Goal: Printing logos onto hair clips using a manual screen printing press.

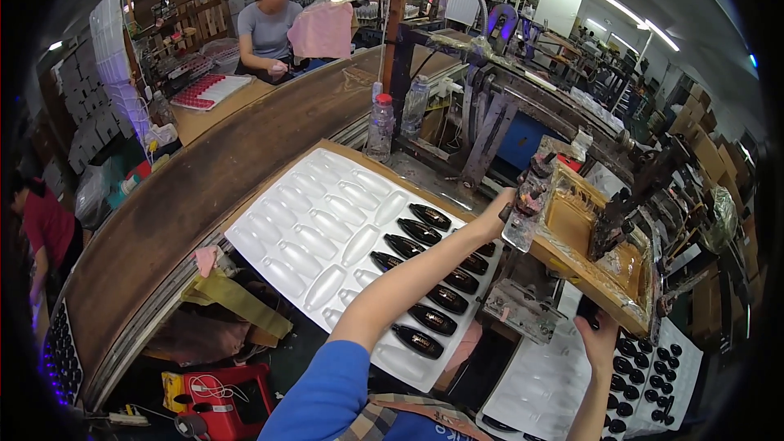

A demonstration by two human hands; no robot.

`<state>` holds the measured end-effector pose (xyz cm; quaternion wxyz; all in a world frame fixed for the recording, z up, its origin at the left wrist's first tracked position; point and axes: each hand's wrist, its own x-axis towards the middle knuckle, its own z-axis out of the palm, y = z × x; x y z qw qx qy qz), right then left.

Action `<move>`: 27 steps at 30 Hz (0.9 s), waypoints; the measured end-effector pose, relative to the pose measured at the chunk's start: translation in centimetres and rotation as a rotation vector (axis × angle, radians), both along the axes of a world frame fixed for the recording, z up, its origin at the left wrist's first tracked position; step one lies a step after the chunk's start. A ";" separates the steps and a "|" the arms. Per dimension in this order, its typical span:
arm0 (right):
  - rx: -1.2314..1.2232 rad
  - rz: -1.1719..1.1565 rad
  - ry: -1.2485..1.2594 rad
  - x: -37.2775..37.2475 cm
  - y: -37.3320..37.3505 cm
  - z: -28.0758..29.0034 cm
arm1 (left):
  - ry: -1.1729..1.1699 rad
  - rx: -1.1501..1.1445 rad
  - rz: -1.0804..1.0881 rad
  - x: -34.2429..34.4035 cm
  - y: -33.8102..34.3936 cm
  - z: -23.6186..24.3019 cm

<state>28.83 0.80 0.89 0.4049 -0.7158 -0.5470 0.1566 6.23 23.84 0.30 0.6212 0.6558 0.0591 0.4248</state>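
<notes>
A crowded workshop under strip lights, its far part filled with machines and cardboard boxes, with a long, curved brown work surface [204, 167] sweeping from the near left to the far centre. Beyond it, on the far left, a co-worker [268, 28] in a grey top sits beside a hanging pink cloth [322, 30]; another person [51, 224] in a red top bends at the left edge. In the middle lies a white tray [287, 229] of molded, bottle-shaped hollows, and glossy black pieces [430, 319] with gold markings lie in its right side. A clear bottle with a red cap [380, 125] stands just beyond the tray. The wearer's left forearm, below a blue sleeve, crosses over this tray, and the left hand [508, 204] is at the near left end of a wooden frame [584, 276] mounted on a machine at the right; its fingers are partly hidden, so I cannot tell their grip. The right hand [600, 335] is raised below the frame, thumb and fingers beside a dark shape [587, 308]; whether they pinch it, I cannot tell. Near right are a second white tray [531, 380] and, further right, small black parts [627, 363] in rows on a white sheet [684, 351].
</notes>
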 end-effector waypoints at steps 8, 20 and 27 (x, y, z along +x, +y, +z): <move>-0.108 0.195 -0.215 -5.6 5.8 1.3 | 0.027 -0.416 0.588 -13.6 -7.4 -5.2; -0.007 0.229 -0.203 -6.8 5.4 1.0 | -0.109 -0.562 0.928 -20.0 -14.1 -9.6; -0.095 0.220 -0.363 -7.2 4.7 1.3 | -0.067 -0.528 0.915 -19.0 -14.2 -8.7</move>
